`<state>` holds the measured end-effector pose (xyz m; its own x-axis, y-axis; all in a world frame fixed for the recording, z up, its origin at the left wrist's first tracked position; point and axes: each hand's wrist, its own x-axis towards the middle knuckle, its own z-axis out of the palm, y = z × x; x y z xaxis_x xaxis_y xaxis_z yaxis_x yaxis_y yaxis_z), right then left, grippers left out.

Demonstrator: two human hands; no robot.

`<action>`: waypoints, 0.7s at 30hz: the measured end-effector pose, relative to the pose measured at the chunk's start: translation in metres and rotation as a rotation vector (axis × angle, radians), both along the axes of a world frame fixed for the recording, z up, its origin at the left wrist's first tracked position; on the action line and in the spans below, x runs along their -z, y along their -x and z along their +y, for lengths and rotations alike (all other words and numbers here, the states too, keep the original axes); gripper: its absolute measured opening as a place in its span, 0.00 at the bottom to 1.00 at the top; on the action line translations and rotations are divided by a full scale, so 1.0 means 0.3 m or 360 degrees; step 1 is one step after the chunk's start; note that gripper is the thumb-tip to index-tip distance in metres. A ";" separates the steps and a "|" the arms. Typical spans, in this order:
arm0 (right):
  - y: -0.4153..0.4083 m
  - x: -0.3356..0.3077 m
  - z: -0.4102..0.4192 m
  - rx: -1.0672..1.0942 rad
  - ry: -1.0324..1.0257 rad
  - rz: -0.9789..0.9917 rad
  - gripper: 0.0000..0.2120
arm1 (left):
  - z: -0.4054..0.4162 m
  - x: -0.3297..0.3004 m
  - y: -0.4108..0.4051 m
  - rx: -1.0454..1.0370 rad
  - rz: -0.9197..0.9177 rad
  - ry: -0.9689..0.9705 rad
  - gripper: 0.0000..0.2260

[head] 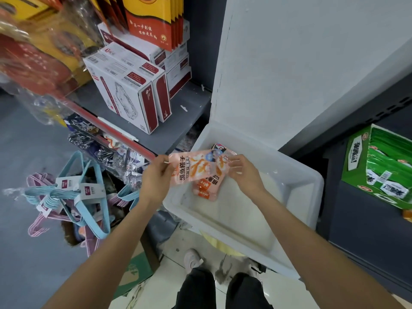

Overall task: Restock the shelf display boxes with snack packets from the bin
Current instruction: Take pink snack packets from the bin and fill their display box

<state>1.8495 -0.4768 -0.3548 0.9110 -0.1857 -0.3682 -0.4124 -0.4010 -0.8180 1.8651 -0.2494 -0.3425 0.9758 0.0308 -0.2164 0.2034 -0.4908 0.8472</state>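
A pink and orange snack packet (196, 169) is held flat above the far left corner of the white foam bin (243, 230). My left hand (156, 177) grips its left end and my right hand (243, 172) pinches its right end. Under it, inside the bin, lie a few more of the same packets (206, 191). The bin's lid (289, 70) stands open behind it. A green display box (379, 168) with green packets sits on the dark shelf at the right.
White and maroon cartons (131, 90) stand on the grey shelf (178, 121) at the left. Blue and pink hangers (71, 192) hang below it. My shoes (192, 258) stand on the tiled floor beside the bin.
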 end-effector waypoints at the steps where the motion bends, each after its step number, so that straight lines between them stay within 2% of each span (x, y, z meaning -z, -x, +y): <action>1: -0.017 0.018 0.005 -0.0168 0.0211 -0.0020 0.19 | 0.016 -0.005 0.002 -0.0026 -0.0019 -0.0047 0.02; 4: -0.070 0.063 0.031 -0.0696 0.0744 0.0038 0.32 | 0.044 -0.008 0.011 -0.0004 -0.0064 -0.0163 0.05; 6: -0.102 0.081 0.051 -0.0961 0.1025 0.0066 0.36 | 0.042 -0.013 0.012 0.0059 -0.0083 -0.0225 0.08; 8: -0.122 0.097 0.065 -0.1073 0.1241 0.0068 0.37 | 0.033 -0.015 0.011 0.0113 -0.0089 -0.0277 0.10; 11: -0.141 0.115 0.068 -0.1110 0.1440 0.0070 0.37 | 0.025 -0.018 0.008 0.0158 -0.0091 -0.0315 0.09; 14: -0.133 0.121 0.060 -0.0966 0.1459 0.0026 0.35 | 0.027 -0.024 0.010 0.0182 -0.0106 -0.0326 0.08; 17: -0.105 0.111 0.037 -0.0760 0.1464 -0.0050 0.29 | 0.028 -0.035 0.014 0.0203 -0.0092 -0.0287 0.07; 21: -0.069 0.052 -0.013 -0.0692 0.1479 0.0141 0.18 | 0.006 -0.062 0.012 0.0216 -0.0069 -0.0206 0.05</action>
<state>1.8702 -0.4806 -0.3705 0.9441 -0.0922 -0.3164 -0.1241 -0.9889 -0.0822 1.8616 -0.2475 -0.3239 0.9813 -0.0767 -0.1766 0.0926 -0.6165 0.7819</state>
